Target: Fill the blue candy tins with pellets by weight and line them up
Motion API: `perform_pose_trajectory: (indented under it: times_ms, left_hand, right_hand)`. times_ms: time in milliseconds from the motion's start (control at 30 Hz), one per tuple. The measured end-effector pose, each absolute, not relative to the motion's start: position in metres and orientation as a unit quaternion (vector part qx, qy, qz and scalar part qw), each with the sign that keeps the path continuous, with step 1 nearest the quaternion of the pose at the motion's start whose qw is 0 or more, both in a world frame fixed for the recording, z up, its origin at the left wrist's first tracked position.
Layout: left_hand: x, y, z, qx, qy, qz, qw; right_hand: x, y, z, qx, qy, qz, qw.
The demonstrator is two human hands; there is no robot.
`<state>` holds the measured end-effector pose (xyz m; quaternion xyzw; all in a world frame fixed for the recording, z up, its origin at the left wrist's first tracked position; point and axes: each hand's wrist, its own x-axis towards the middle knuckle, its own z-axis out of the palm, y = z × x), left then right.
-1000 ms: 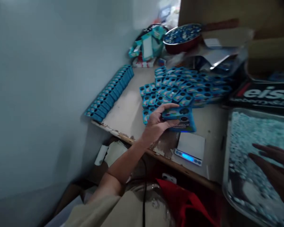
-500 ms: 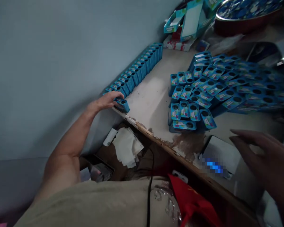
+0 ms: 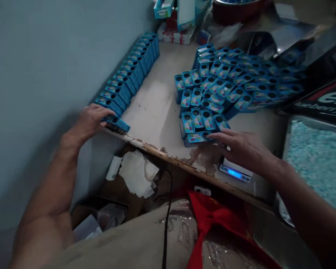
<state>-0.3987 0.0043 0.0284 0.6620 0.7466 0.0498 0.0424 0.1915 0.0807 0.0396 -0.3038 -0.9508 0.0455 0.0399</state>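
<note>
A row of upright blue boxes [image 3: 133, 73] with dark round holes on top runs along the wall. My left hand [image 3: 92, 118] is closed around a blue box [image 3: 119, 124] at the near end of that row, by the table's front edge. Many more blue boxes [image 3: 218, 86] stand grouped in the middle of the table. My right hand [image 3: 238, 145] reaches over a small scale [image 3: 235, 173] with a lit blue display. Its fingertips are at the right end of the nearest box [image 3: 197, 137] in the group; whether they grip it is unclear.
A metal tray [image 3: 286, 149] of pale blue-white pieces sits at the right, below a black box with large lettering [image 3: 324, 99]. Open blue cartons [image 3: 186, 15] and a dark red round container [image 3: 238, 13] are at the back. Papers [image 3: 138, 173] lie below the table edge.
The view has shifted right. My right hand has moved left from beyond the scale to the near box of the group. My left hand is still on its box, now closer against the row.
</note>
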Motion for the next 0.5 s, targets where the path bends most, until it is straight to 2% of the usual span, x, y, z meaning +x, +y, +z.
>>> perform_pose_trajectory:
  times_ms: [100, 167, 233, 367, 433, 500]
  left_hand:
    - [-0.391, -0.013, 0.048, 0.672, 0.729, 0.099, 0.078]
    - [-0.389, -0.028, 0.064, 0.625, 0.760, 0.171, 0.059]
    - [-0.392, -0.040, 0.077, 0.534, 0.807, 0.251, 0.012]
    - [-0.392, -0.054, 0.079, 0.376, 0.854, 0.355, -0.063]
    - [-0.386, -0.056, 0.070, 0.387, 0.834, 0.378, -0.107]
    - [-0.380, -0.052, 0.057, 0.443, 0.806, 0.369, -0.134]
  right_hand:
    - [0.176, 0.074, 0.033, -0.313, -0.948, 0.045, -0.045]
    - [0.171, 0.067, 0.024, -0.329, -0.942, 0.041, -0.051]
    - [0.175, 0.060, 0.018, -0.356, -0.934, 0.028, -0.001]
    - [0.214, 0.047, 0.022, -0.430, -0.890, 0.005, 0.150]
    - [0.241, 0.039, 0.032, -0.460, -0.872, 0.019, 0.168]
    - [0.263, 0.031, 0.041, -0.498, -0.855, 0.031, 0.141]
